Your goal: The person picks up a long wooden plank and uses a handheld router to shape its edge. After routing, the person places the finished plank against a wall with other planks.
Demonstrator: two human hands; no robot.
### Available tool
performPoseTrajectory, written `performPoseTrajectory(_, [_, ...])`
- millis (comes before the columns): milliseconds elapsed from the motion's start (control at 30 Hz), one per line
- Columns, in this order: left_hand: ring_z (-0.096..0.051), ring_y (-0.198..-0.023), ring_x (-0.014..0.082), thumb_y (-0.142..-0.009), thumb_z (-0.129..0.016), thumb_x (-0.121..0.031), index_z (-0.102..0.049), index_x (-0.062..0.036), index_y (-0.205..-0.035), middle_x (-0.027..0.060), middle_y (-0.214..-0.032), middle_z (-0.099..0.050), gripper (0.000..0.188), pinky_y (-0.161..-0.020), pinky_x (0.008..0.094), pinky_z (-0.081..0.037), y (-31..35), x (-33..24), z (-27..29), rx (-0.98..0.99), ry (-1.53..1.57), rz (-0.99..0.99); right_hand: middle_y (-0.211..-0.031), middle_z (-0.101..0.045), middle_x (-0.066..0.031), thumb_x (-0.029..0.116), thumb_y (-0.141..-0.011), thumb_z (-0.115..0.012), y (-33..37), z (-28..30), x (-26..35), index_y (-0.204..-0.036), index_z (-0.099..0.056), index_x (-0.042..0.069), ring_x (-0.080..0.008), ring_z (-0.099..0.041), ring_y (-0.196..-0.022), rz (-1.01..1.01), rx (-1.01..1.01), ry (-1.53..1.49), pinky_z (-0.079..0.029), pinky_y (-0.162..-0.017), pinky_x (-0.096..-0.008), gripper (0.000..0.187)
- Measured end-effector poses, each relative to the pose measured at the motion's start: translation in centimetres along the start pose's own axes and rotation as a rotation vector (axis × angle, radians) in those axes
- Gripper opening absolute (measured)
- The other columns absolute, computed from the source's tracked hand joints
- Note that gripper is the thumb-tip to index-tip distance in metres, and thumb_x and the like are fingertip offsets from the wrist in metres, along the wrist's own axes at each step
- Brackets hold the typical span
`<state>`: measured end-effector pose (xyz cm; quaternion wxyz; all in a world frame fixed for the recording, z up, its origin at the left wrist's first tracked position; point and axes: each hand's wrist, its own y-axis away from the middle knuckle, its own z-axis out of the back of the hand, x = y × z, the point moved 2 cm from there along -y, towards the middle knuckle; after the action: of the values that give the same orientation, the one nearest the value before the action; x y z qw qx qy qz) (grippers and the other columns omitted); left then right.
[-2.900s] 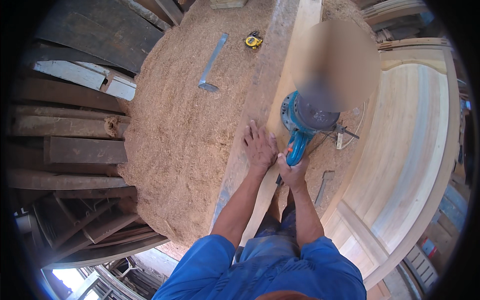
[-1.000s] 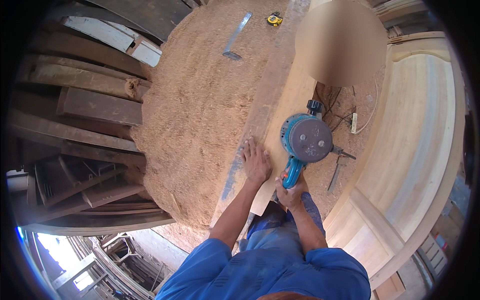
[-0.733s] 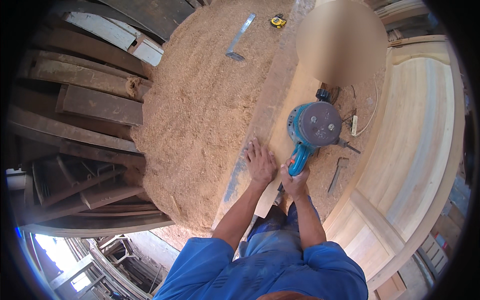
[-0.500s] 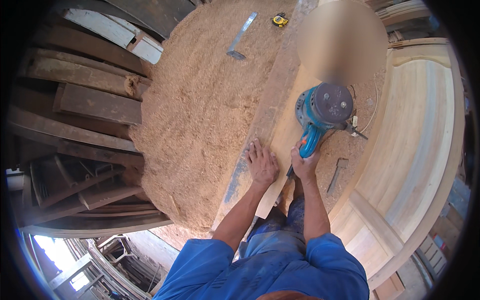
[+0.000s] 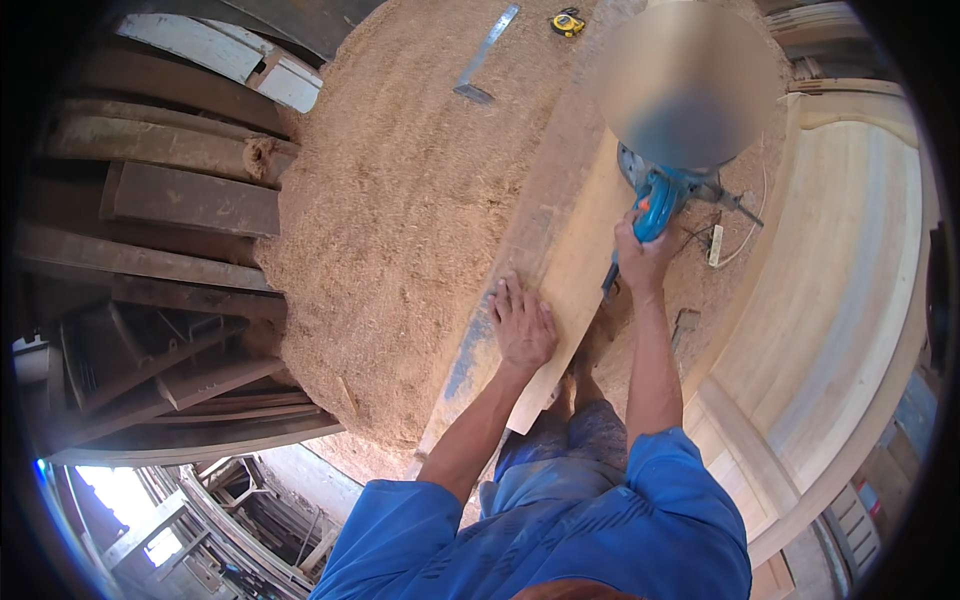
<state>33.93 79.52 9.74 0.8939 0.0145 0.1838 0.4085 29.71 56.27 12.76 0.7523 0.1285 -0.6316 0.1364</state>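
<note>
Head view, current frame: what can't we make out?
All in the head view:
Power tool: upper part lost behind the blurred round patch; underside hidden by its own body.
Board: far stretch covered by the same patch.
Right hand: palm hidden by the hand itself, closed on the tool's handle.
Left hand: palm hidden, face down on the wood.
Hammer-like tool: shaft partly behind the right forearm.

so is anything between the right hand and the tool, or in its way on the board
Nothing visible: the right hand grips the tool directly, and the left hand lies nearer the body, apart from it. Blur hides part of the board farther out, so I can't tell there.
</note>
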Motion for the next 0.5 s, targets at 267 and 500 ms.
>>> performPoseTrajectory(267, [-0.030,-0.143,0.0484,-0.099,-0.043,-0.029,-0.054,-0.0001,-0.129,0.0298,-0.155,-0.034,0.044,-0.117,0.0608,-0.018,-0.5,0.0,0.4,-0.016,-0.042,-0.014,-0.086,-0.065,-0.0059,0.011,-0.076,-0.069,-16.5,0.4,-0.6,-0.113,-0.063,-0.003,-0.0135,-0.061,-0.073,0.075,0.010,0.009,-0.052,-0.069,-0.0316,0.040])
performPoseTrajectory(500, [-0.034,-0.140,0.0488,-0.100,-0.041,-0.029,-0.056,0.0000,-0.127,0.0317,-0.152,-0.037,0.042,-0.114,0.0614,-0.022,0.0,0.2,0.1,-0.104,-0.031,-0.049,-0.087,-0.066,-0.0056,0.014,-0.074,-0.072,-17.6,0.4,-0.6,-0.114,-0.063,-0.001,-0.0155,-0.063,-0.070,0.045,0.011,-0.055,-0.053,-0.068,-0.0324,0.043])
